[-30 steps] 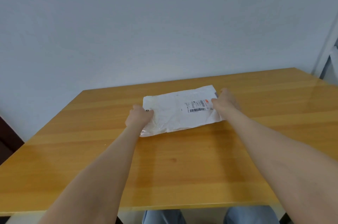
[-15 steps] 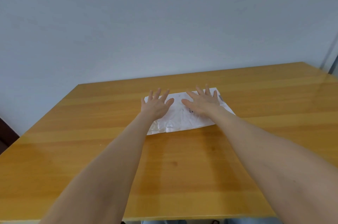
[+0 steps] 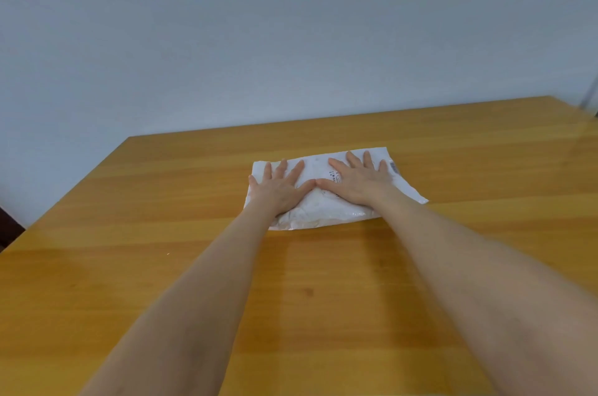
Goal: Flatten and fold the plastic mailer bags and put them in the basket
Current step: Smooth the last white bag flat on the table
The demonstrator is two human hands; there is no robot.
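**One mailer bag (image 3: pixel 320 211) under two flat hands on a wooden desk (image 3: pixel 194 266)**

There is one white plastic mailer bag, one desk, and two bare hands at the ends of two bare forearms that reach in from the near edge.

The desk is smooth, glossy orange-brown wood with long grain bands running left to right. A plain pale grey-white wall (image 3: pixel 291 39) stands straight behind its far edge. A dark shape shows at the left border below the desk's edge, and a thin pale upright strip at the far right; neither can be made out.

The bag lies flat on the far middle of the desk, long side across the view, wrinkled and slightly puffed along its near edge. The left hand (image 3: pixel 278 190) rests palm down on its left half and the right hand (image 3: pixel 357 183) on its right half. Both sets of fingers (image 3: pixel 351 159) are straight and spread wide, pressing on the plastic and gripping nothing.

The two thumb tips lie just beside each other over the bag's middle. The fingertips stop just short of the bag's far edge, and the left little finger lies at its left edge. A printed label is mostly hidden under the right hand, with a barcode (image 3: pixel 394 167) showing just beyond the right little finger. The bag's near edge and right corner stick out past the wrists.
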